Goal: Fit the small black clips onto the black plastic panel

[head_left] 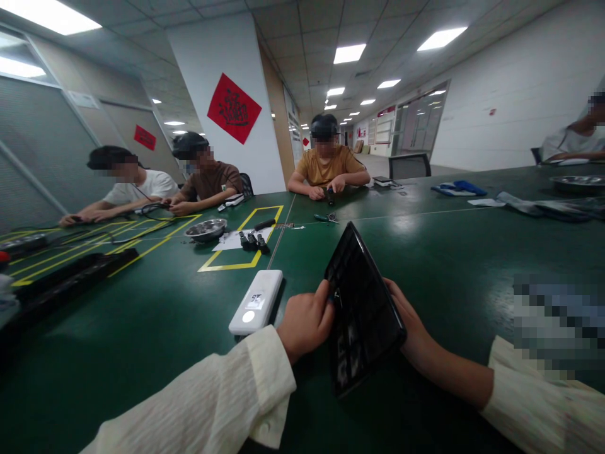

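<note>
A thin black rectangular panel, much like a tablet, stands tilted on edge in front of me, its dark glossy face turned left. My right hand holds it from the right, with most fingers hidden behind it. My left hand is closed, fingertips at the panel's left face. Between them is a small item, partly hidden, that I cannot make out. Just left of this hand a white power bank with a label lies on the green table.
Farther out are a metal bowl, black cylindrical parts on white paper, and pliers. A long black tray lies left. Several people sit around the table, one opposite in a mustard shirt. Blue cloth lies far right.
</note>
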`<action>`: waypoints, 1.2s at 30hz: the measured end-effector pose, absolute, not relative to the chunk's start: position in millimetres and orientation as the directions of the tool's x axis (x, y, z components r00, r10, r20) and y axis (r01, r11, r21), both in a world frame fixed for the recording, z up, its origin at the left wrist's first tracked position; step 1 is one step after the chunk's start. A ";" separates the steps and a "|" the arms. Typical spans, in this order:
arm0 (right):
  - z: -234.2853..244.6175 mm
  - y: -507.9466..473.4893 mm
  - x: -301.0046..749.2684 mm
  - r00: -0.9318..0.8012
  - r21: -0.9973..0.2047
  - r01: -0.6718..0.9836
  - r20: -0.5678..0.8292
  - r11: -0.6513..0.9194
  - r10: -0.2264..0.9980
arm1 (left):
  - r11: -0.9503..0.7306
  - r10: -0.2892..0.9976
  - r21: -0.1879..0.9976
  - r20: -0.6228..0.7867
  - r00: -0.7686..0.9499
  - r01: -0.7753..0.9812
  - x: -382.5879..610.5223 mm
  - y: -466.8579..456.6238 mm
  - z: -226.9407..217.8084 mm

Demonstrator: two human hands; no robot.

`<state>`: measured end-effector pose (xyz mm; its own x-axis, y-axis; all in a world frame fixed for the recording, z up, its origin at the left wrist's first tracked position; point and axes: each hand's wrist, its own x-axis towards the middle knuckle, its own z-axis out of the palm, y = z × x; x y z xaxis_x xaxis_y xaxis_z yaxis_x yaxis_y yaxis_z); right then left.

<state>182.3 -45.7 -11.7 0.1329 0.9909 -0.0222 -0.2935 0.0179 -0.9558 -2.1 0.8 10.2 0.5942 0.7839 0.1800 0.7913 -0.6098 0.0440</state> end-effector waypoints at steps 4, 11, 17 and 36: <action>-14.2 -45.2 183.6 0.123 -0.958 -0.285 -0.020 0.016 0.992 | -0.638 0.761 0.042 0.189 0.621 0.769 -2.4 1.5 8.3; -12.7 -45.5 183.0 0.135 -0.960 -0.279 -0.027 0.012 0.991 | -0.634 0.773 0.217 0.171 0.611 0.742 -1.0 3.9 10.3; -16.6 -43.0 182.4 0.134 -0.954 -0.299 -0.013 0.028 0.991 | -0.552 0.832 0.338 0.157 0.532 0.762 1.5 5.2 7.2; -12.1 -45.0 183.1 0.120 -0.959 -0.283 -0.042 -0.006 0.992 | -0.650 0.760 0.260 0.190 0.622 0.714 0.6 -2.0 12.4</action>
